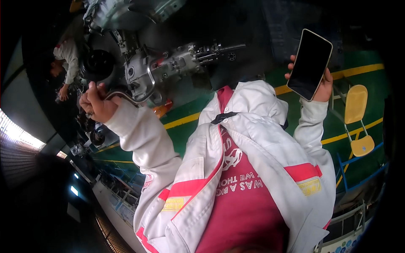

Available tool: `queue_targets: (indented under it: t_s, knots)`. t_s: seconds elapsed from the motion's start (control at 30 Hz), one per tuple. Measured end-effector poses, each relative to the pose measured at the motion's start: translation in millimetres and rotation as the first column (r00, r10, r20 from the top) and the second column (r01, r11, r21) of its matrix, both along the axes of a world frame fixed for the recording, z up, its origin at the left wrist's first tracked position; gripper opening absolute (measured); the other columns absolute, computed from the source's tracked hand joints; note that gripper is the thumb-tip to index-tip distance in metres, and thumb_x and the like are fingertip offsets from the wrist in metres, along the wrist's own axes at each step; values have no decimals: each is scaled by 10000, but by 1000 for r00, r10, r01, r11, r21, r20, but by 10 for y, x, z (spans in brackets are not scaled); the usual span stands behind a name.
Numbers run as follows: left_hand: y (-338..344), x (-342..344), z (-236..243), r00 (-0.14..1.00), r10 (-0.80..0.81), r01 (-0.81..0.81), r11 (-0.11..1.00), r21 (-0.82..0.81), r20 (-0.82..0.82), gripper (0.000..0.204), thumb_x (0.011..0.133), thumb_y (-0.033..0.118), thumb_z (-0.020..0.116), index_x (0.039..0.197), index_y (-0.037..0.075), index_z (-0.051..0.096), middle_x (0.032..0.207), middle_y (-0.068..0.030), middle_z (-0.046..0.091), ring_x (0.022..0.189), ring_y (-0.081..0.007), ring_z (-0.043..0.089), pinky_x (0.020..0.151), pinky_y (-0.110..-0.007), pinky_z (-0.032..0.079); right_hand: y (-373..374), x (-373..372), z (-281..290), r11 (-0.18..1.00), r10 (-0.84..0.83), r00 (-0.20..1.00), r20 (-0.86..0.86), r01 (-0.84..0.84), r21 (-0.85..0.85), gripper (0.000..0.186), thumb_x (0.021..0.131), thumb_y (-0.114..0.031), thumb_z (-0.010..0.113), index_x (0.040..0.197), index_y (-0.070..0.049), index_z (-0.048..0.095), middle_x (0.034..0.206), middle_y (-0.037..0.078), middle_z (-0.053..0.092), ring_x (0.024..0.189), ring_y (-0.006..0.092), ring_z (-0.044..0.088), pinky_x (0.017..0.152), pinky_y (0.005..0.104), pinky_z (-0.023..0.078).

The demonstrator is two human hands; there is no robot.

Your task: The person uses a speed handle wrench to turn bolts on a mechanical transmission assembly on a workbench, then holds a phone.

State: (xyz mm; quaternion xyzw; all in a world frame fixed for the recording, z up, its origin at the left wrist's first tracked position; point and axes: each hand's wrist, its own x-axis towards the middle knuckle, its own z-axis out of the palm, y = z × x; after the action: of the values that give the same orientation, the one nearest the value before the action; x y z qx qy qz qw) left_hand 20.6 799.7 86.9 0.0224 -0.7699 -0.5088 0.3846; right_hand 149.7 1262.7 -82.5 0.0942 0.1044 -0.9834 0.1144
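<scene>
My right hand (324, 87), raised at the right, is closed around a smartphone (311, 63) with a pale edge and a dark screen. Out to the left, my left hand (98, 103) has its fingers curled in; what they hold, if anything, is hidden. Right by that wrist runs a curved metal tube (145, 96), and I cannot tell whether the hand touches it. Beyond it lies a grey metal gearbox (177, 63) with bare gears and a shaft at its right end.
Another person (67, 63) in a white jacket works at the far left, near a black round part (98, 65). A yellow folding chair (356, 105) stands at the right on the green floor (270, 100) with yellow lines. More machinery (130, 14) sits at the top.
</scene>
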Motion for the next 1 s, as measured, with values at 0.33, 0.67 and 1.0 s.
queue_targets:
  t_s: [0.33,0.67,1.0]
  knots:
    - [419,147,702,987,-105,147,899,413,-124,402,826,377,508,547,168,306,444,27,241,360,-95,143,353,-268,119,-75,6,157,992,-128,991,36,129,-5,693,900,-511,377,1434,-83,272,1423,282,304,1238,499,390,965,600,384]
    - [576,172,586,963,-269,248,876,414,-7,440,837,402,482,518,167,292,433,15,231,359,-110,140,364,-268,121,-191,43,269,987,-160,985,69,159,19,752,859,-499,452,1432,-52,258,1427,295,283,1269,464,375,974,585,386]
    - [315,130,393,875,-483,449,811,374,-3,327,885,335,402,675,95,470,448,-7,251,351,-118,162,347,-265,175,-317,156,262,868,-137,986,-95,166,468,788,613,-85,688,1339,-40,387,1253,225,507,1209,407,478,931,523,456]
